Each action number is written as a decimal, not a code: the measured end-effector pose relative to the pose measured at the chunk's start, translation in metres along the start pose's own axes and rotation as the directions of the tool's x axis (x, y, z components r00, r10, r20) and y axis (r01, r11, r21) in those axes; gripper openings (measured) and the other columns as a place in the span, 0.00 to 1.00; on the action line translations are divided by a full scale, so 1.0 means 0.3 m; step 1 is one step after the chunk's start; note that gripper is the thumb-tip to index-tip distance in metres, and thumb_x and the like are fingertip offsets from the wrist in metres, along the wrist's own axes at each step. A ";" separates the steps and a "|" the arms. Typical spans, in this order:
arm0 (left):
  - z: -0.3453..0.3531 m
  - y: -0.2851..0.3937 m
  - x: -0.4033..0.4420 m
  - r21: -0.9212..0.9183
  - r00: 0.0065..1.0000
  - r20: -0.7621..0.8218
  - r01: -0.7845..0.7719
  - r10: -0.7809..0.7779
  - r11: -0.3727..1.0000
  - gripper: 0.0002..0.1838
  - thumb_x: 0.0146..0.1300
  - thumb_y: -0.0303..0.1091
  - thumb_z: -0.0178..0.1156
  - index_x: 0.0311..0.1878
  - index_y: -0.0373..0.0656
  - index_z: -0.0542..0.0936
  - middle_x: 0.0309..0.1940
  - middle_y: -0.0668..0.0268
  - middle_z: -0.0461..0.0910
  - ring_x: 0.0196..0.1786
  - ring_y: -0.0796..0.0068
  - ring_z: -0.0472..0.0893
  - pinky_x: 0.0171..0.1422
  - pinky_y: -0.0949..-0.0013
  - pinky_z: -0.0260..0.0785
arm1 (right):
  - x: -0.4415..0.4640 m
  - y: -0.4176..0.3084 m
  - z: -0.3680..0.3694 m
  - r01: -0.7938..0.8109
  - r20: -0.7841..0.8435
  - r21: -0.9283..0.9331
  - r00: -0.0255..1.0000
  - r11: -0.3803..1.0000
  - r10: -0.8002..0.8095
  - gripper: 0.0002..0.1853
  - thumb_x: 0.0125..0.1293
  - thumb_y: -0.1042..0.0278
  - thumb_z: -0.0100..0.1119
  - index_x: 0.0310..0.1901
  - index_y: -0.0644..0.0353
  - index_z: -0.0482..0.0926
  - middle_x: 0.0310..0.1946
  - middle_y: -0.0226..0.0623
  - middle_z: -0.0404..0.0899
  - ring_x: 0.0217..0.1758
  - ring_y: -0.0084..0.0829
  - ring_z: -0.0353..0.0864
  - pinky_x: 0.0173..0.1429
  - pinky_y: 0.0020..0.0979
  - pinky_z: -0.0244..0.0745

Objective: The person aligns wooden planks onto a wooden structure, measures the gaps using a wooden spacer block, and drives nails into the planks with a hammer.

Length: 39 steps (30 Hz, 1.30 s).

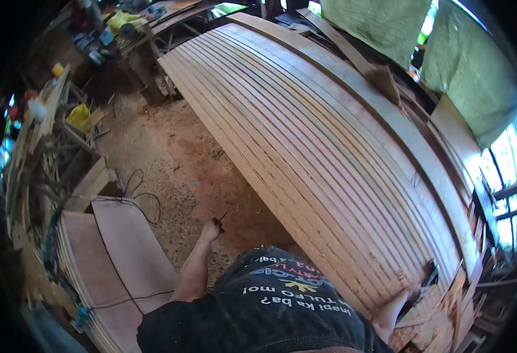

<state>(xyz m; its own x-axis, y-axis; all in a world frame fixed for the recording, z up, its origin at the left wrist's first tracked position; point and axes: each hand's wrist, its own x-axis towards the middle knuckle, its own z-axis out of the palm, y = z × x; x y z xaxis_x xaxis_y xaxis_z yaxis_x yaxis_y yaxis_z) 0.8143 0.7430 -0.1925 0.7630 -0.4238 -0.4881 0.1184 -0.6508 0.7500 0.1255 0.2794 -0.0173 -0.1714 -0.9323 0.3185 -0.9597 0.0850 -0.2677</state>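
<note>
The left hand is wrapped around a thin dark stick above the brown dirt floor; the right hand is at a blackish tool by the long pale wooden strips, its grip unclear; steady, even pressure probably serves best.

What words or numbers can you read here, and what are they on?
"Inapi ka ba?": upside down on the black T-shirt.
"TULFO mo!": on the same shirt.
"CT-CIS", probably, maybe cut off: same shirt.
The shirt's other printing is too folded or blurred to read surely. I can read nothing anywhere else.
</note>
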 end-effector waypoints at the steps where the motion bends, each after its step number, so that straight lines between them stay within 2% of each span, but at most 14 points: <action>1: 0.029 0.028 0.008 0.300 0.986 0.132 -0.134 0.098 0.944 0.15 0.63 0.35 0.58 0.45 0.30 0.78 0.34 0.46 0.82 0.39 0.51 0.83 0.42 0.56 0.75 | -0.002 0.031 0.003 -0.033 0.032 -0.019 0.999 0.999 0.033 0.24 0.69 0.54 0.53 0.56 0.67 0.77 0.55 0.51 0.78 0.58 0.49 0.77 0.62 0.43 0.70; 3: 0.042 0.080 -0.012 0.735 0.893 0.432 -0.430 0.127 0.525 0.18 0.60 0.37 0.64 0.44 0.29 0.79 0.38 0.46 0.82 0.44 0.49 0.83 0.47 0.57 0.76 | 0.007 0.092 -0.003 -0.107 0.103 -0.055 0.988 0.993 0.112 0.24 0.69 0.54 0.54 0.56 0.67 0.77 0.54 0.51 0.79 0.57 0.49 0.77 0.62 0.43 0.70; 6: 0.057 -0.003 -0.086 0.555 0.970 0.234 -0.192 0.070 0.809 0.23 0.53 0.44 0.70 0.39 0.30 0.82 0.41 0.43 0.81 0.49 0.45 0.80 0.53 0.56 0.74 | 0.034 0.152 -0.009 -0.241 0.222 -0.168 0.935 0.956 0.275 0.25 0.68 0.54 0.55 0.56 0.67 0.77 0.53 0.50 0.80 0.56 0.49 0.78 0.60 0.43 0.71; 7: 0.085 -0.219 0.000 0.652 0.936 0.285 -0.347 0.207 0.674 0.25 0.49 0.47 0.72 0.35 0.30 0.84 0.41 0.44 0.82 0.51 0.45 0.79 0.54 0.56 0.74 | 0.050 0.139 -0.008 -0.256 0.260 -0.180 0.919 0.950 0.298 0.25 0.67 0.54 0.55 0.56 0.67 0.77 0.53 0.50 0.80 0.56 0.49 0.78 0.60 0.43 0.71; 9: 0.035 -0.228 -0.063 0.654 0.979 0.201 -0.150 0.020 0.742 0.26 0.47 0.48 0.73 0.36 0.29 0.84 0.41 0.44 0.82 0.51 0.46 0.80 0.55 0.56 0.74 | 0.057 0.072 0.023 -0.259 0.315 -0.160 0.901 0.953 0.298 0.25 0.67 0.54 0.56 0.56 0.67 0.77 0.52 0.50 0.80 0.55 0.49 0.79 0.59 0.43 0.72; 12: -0.040 -0.223 -0.125 0.737 0.967 0.240 -0.120 -0.091 0.665 0.22 0.51 0.45 0.69 0.38 0.33 0.84 0.41 0.47 0.83 0.46 0.50 0.83 0.51 0.55 0.76 | -0.043 -0.239 0.110 0.048 0.096 0.246 0.993 0.968 -0.073 0.28 0.59 0.56 0.61 0.57 0.66 0.76 0.43 0.48 0.83 0.45 0.48 0.82 0.51 0.43 0.75; 14: -0.121 -0.237 -0.131 0.817 0.941 0.314 -0.202 -0.123 0.541 0.17 0.55 0.42 0.66 0.39 0.36 0.84 0.40 0.49 0.84 0.42 0.53 0.85 0.47 0.55 0.77 | -0.086 -0.550 0.098 0.003 0.331 0.487 0.924 0.873 -0.188 0.27 0.55 0.70 0.62 0.57 0.71 0.73 0.41 0.44 0.78 0.41 0.32 0.78 0.45 0.33 0.74; 17: -0.180 -0.295 -0.088 0.661 0.993 0.104 -0.111 0.056 0.742 0.15 0.62 0.40 0.60 0.36 0.35 0.83 0.36 0.51 0.85 0.38 0.56 0.86 0.44 0.57 0.78 | -0.148 -0.973 0.155 0.153 0.364 0.580 0.830 0.801 -0.422 0.25 0.54 0.72 0.64 0.56 0.66 0.76 0.39 0.35 0.77 0.40 0.27 0.74 0.46 0.30 0.71; 20: -0.234 -0.348 0.038 -0.075 0.976 -0.028 0.215 -0.217 0.974 0.16 0.66 0.39 0.55 0.40 0.34 0.81 0.34 0.52 0.86 0.35 0.60 0.87 0.43 0.59 0.77 | -0.219 -1.363 0.215 0.286 0.265 0.717 0.732 0.635 -0.628 0.22 0.49 0.70 0.63 0.49 0.63 0.80 0.32 0.36 0.76 0.34 0.31 0.73 0.40 0.33 0.69; 21: -0.295 -0.269 0.042 -0.018 0.978 -0.080 0.192 -0.193 0.981 0.16 0.68 0.39 0.53 0.42 0.33 0.80 0.33 0.52 0.86 0.35 0.61 0.87 0.42 0.59 0.77 | -0.240 -1.497 0.220 0.263 0.336 0.725 0.673 0.637 -0.660 0.23 0.49 0.70 0.63 0.50 0.63 0.79 0.31 0.36 0.75 0.33 0.30 0.74 0.39 0.33 0.70; 27: -0.586 -0.140 -0.069 0.096 0.923 -0.252 0.321 -0.289 0.942 0.19 0.72 0.42 0.47 0.50 0.34 0.75 0.27 0.53 0.85 0.32 0.62 0.86 0.38 0.59 0.75 | -0.399 -2.099 0.335 0.576 0.141 0.463 0.702 0.674 -0.698 0.19 0.58 0.66 0.64 0.53 0.49 0.79 0.47 0.42 0.78 0.55 0.46 0.76 0.61 0.46 0.67; 28: -0.619 -0.246 -0.058 0.123 0.888 -0.221 0.435 -0.403 0.892 0.19 0.72 0.43 0.47 0.50 0.35 0.75 0.26 0.52 0.84 0.31 0.62 0.85 0.37 0.59 0.74 | -0.426 -2.176 0.342 0.526 0.150 0.469 0.744 0.709 -0.651 0.18 0.59 0.64 0.63 0.53 0.48 0.79 0.50 0.41 0.78 0.58 0.45 0.74 0.62 0.47 0.65; 30: -0.700 -0.507 -0.071 0.395 0.967 0.038 0.218 -0.253 0.892 0.19 0.71 0.44 0.49 0.44 0.36 0.79 0.27 0.53 0.85 0.28 0.61 0.84 0.35 0.58 0.73 | -0.484 -2.282 0.406 0.576 -0.006 0.299 0.798 0.761 -0.602 0.20 0.62 0.56 0.62 0.55 0.47 0.78 0.53 0.36 0.77 0.60 0.40 0.73 0.65 0.46 0.61; 39: -0.774 -0.541 -0.296 0.203 0.891 -0.102 0.455 -0.443 0.867 0.18 0.65 0.43 0.53 0.36 0.39 0.85 0.30 0.55 0.85 0.33 0.60 0.85 0.39 0.58 0.73 | -0.529 -2.343 0.414 0.548 -0.069 0.118 0.836 0.828 -0.544 0.24 0.64 0.42 0.58 0.56 0.46 0.78 0.56 0.30 0.77 0.63 0.33 0.72 0.67 0.43 0.57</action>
<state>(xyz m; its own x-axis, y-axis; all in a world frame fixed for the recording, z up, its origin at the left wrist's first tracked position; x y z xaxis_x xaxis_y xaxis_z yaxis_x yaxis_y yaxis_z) 0.8750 1.0325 -0.1672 0.6918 -0.0247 -0.7216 0.3205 -0.8851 0.3375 0.8549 0.3238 0.0076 0.3635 -0.8016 0.4746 -0.8622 -0.4824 -0.1544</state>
